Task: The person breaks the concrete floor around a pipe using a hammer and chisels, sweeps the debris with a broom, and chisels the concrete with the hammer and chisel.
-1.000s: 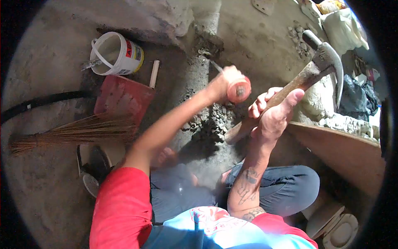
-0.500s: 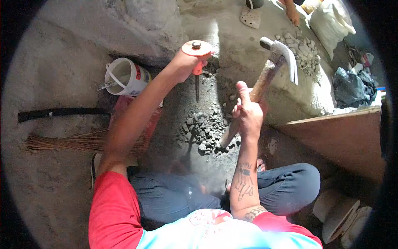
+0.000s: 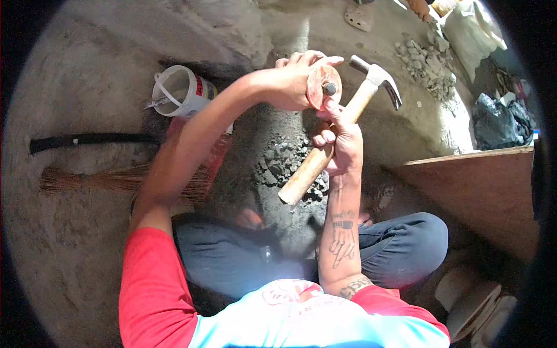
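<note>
My left hand is wrapped around the chisel just behind its round orange guard, several fingers showing above it. The guard faces right, and the chisel's shaft is hidden behind the hand. Close beside it, my right hand grips the wooden handle of a claw hammer, its thumb by the guard's lower edge. The hammer's metal head points up and right; the handle's end hangs over broken rubble on the floor.
At left are a white bucket, a red dustpan, a stick broom and a black strip. A wooden board stands right. More rubble, a black bag and another person's hand are upper right.
My left hand has moved right with the chisel, beside my right hand, and the guard has turned sideways. The hammer has shifted slightly left and down. The other person's hand sits higher in view.
</note>
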Demonstrator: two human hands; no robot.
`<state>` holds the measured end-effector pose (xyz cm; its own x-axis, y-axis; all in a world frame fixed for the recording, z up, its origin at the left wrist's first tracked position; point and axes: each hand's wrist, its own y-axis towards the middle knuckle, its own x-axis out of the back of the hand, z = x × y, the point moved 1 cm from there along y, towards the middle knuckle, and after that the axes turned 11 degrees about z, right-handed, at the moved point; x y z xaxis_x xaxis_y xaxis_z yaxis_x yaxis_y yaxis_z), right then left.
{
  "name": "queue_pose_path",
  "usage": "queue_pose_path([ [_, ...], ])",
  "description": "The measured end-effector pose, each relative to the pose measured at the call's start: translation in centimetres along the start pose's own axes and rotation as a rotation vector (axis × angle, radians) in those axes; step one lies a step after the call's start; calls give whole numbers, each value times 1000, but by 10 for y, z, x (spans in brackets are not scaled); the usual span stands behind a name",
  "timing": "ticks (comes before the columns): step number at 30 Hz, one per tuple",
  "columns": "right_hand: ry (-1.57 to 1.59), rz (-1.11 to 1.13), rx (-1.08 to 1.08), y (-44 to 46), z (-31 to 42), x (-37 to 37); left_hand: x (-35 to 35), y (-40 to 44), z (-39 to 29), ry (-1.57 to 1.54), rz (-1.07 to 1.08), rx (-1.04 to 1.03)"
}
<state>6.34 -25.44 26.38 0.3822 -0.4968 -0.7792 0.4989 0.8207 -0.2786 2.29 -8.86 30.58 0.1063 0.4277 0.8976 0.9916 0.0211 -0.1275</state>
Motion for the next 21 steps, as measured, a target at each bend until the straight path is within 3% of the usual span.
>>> queue_pose_path([
  [2,22,10,17,3,4,17,-3,14,11,-16,108,-73],
  [4,-30,-2,47,6,8,31,-10,28,20,157,448,-70],
  [6,-139,-34,98,10,11,40,-20,52,73,43,388,-143],
  [7,-199,-72,119,13,10,48,-32,61,98,252,268,-5],
  [9,-271,-141,109,17,9,65,-57,85,142,349,480,332],
  [12,-320,-207,89,20,7,87,-124,87,204,191,330,404],
  [13,-270,-219,78,20,6,93,-141,85,211,188,335,398],
  [15,-181,-214,79,22,3,101,-165,77,214,194,99,322],
  [21,-250,-237,109,18,10,106,-194,93,235,239,179,305],
])
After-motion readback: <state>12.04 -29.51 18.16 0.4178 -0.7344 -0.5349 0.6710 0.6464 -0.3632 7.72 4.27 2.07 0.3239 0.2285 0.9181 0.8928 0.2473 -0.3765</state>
